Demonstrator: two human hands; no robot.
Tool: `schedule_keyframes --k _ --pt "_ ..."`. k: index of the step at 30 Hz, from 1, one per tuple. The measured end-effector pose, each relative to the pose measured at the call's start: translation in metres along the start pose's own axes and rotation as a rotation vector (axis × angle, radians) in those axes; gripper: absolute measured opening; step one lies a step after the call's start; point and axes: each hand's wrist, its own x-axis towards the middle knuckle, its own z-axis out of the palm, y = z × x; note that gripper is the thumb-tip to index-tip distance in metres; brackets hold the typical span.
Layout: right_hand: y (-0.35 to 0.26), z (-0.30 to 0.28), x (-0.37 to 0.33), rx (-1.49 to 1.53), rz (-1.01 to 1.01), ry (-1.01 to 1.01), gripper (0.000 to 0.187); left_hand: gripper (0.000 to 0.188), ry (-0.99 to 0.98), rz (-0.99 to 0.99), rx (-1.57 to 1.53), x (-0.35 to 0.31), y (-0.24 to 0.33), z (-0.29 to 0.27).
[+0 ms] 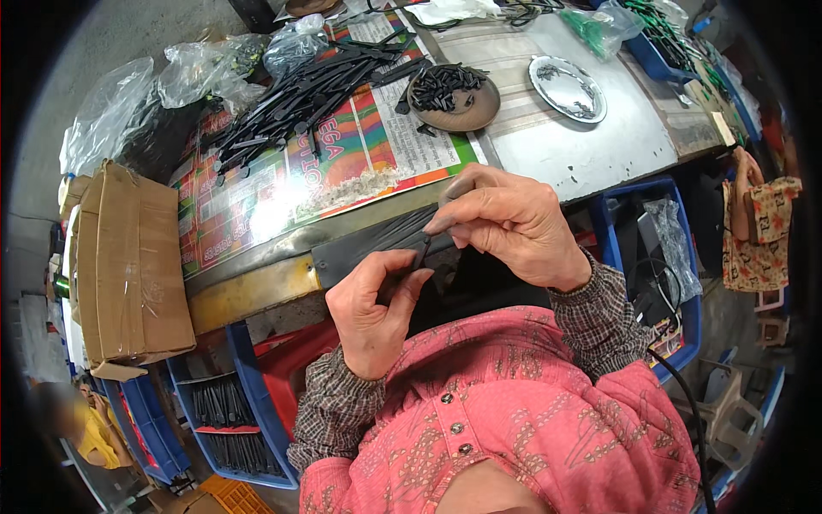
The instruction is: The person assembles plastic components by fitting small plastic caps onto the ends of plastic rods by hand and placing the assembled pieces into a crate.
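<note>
My left hand [374,310] is closed, with a thin black piece [422,252] pinched between thumb and fingers; its tip points up toward the right hand. Just above and to the right, my right hand [515,224] has thumb and fingertips pressed together near that tip. Whatever it grips is too small to make out. Both hands are in front of the table's near edge. On the table lies a heap of long black strips [318,92], and beside it a brown bowl [478,113] holds short black pieces [445,86].
A shiny metal plate [572,101] with small dark bits lies right of the bowl. A cardboard box [141,265] stands at the left. Below the table are blue crates [248,385] with black strips and another blue crate [692,330] at right. Plastic bags [205,73] crowd the far left.
</note>
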Motion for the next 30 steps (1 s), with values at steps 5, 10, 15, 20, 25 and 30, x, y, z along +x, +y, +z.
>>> schedule_keyframes --k 5,10,15,20,25,30 --pt "0.004 0.003 0.002 0.028 -0.030 -0.015 0.019 0.018 0.031 0.072 0.038 -0.002 -0.001 0.000" --pt "0.005 0.007 0.004 0.147 -0.001 -0.020 0.021 0.019 0.027 0.059 0.060 -0.004 -0.003 -0.002" --pt "0.008 0.007 0.004 0.144 0.020 -0.039 0.021 0.019 0.032 0.049 0.063 -0.006 -0.004 -0.003" --pt "0.009 0.007 0.003 0.145 0.058 -0.033 0.019 0.020 0.034 0.048 0.063 -0.007 -0.007 -0.002" --pt "0.005 0.005 0.006 -0.060 -0.031 -0.070 0.018 0.020 0.030 0.044 0.063 -0.008 -0.009 -0.001" --pt "0.000 -0.003 0.013 -0.263 -0.150 -0.145 0.019 0.021 0.114 0.284 0.254 -0.002 -0.014 0.004"
